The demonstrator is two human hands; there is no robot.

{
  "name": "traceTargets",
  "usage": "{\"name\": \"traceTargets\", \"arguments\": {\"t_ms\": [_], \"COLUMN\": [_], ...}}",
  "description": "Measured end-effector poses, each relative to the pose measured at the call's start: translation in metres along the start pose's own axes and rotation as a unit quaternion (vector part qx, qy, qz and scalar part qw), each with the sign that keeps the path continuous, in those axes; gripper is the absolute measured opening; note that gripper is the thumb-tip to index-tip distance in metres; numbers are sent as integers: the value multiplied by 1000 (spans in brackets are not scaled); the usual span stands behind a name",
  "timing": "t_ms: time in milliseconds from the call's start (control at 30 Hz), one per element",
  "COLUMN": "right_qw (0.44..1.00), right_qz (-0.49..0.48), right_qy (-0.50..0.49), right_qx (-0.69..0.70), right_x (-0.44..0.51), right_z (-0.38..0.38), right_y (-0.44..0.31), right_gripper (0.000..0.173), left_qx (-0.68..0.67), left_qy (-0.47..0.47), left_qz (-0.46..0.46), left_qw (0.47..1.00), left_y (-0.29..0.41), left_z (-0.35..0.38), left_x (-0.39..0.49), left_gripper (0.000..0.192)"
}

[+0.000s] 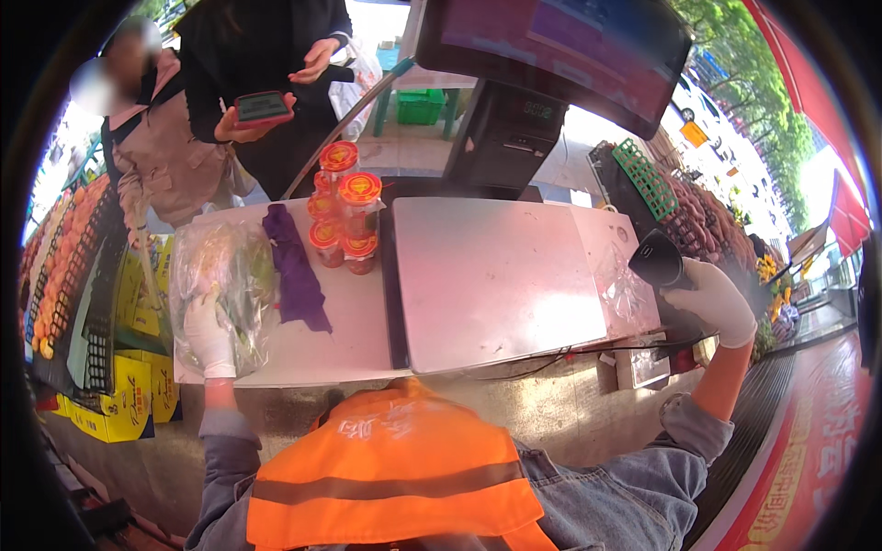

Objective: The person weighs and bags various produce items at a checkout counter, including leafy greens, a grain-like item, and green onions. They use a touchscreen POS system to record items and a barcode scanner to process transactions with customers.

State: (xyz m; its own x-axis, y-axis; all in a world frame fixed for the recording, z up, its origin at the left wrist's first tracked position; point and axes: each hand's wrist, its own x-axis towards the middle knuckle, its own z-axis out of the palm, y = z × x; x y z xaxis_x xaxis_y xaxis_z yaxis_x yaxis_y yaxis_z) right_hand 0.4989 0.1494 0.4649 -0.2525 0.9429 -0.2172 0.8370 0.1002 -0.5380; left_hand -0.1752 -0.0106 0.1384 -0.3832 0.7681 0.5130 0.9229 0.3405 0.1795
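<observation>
My left hand (209, 332), in a white glove, is at the left end of the counter with its fingers on a clear plastic bag of produce (244, 286). The contents look pale and green, blurred by the shiny film. In my raised right hand (716, 303), also gloved, is a black handheld barcode scanner (657, 259), off the counter's right end. Just right of the bag lies a crumpled purple cloth (295, 268). Several clear plastic cups with red-and-orange lids (360, 188) are stacked beyond the cloth. A flat weighing-scale plate (499, 282) covers the counter's middle.
A checkout screen (558, 41) rises behind the scale. Across the counter, one person holds a phone (262, 109); another person (165, 138) stands at left. Fruit racks (69, 262) and yellow cartons (114, 399) flank the left side. A black cable (620, 348) runs along the front edge.
</observation>
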Motion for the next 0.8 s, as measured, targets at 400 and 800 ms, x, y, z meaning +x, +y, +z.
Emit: {"name": "traceTargets", "arguments": {"t_ms": [400, 800], "right_qw": [970, 985], "right_qz": [32, 106], "right_qy": [232, 97], "right_qx": [-69, -93], "right_x": [190, 253], "right_z": [142, 193], "right_y": [343, 367], "right_gripper": [59, 45], "left_qx": [74, 62], "left_qy": [12, -53], "left_qz": [-44, -119], "left_qw": [996, 989], "left_y": [27, 51], "left_z": [-12, -26], "left_x": [3, -6], "left_gripper": [37, 45]}}
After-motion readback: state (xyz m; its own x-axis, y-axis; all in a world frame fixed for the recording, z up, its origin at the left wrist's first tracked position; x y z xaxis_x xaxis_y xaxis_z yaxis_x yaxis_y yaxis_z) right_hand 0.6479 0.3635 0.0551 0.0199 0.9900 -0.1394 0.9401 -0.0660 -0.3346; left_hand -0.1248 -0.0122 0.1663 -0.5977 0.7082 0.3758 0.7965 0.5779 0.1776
